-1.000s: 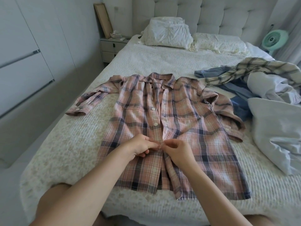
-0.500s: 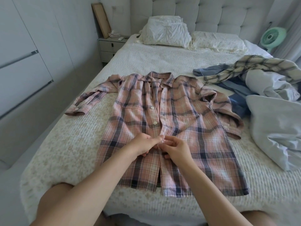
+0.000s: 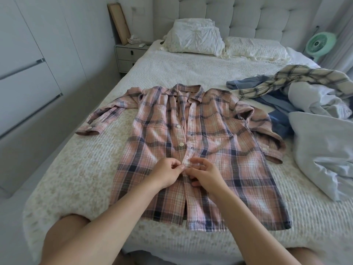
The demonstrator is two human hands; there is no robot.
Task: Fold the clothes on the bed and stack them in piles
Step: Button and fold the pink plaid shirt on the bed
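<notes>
A pink and navy plaid shirt (image 3: 219,150) lies flat, front up, on the bed (image 3: 80,169), with its sleeves spread to both sides. My left hand (image 3: 167,174) pinches the button placket at the shirt's middle. My right hand (image 3: 204,175) meets it from the other side, fingers curled on the same placket edge. Two white buttons above my hands sit unfastened beside their holes. A heap of unfolded clothes (image 3: 298,88) lies at the right: a cream plaid shirt, blue garments and a pale grey piece.
A pale blue duvet (image 3: 324,155) bulges at the right edge of the bed. Two pillows (image 3: 194,39) lean on the tufted headboard. A nightstand (image 3: 129,54) stands at the far left, white wardrobe doors (image 3: 28,64) along the left wall, a green fan (image 3: 319,44) far right.
Both hands have crept slightly up the placket, staying together at the shirt's centre. The right hand's fingers have spread a little. The shirt has not moved.
</notes>
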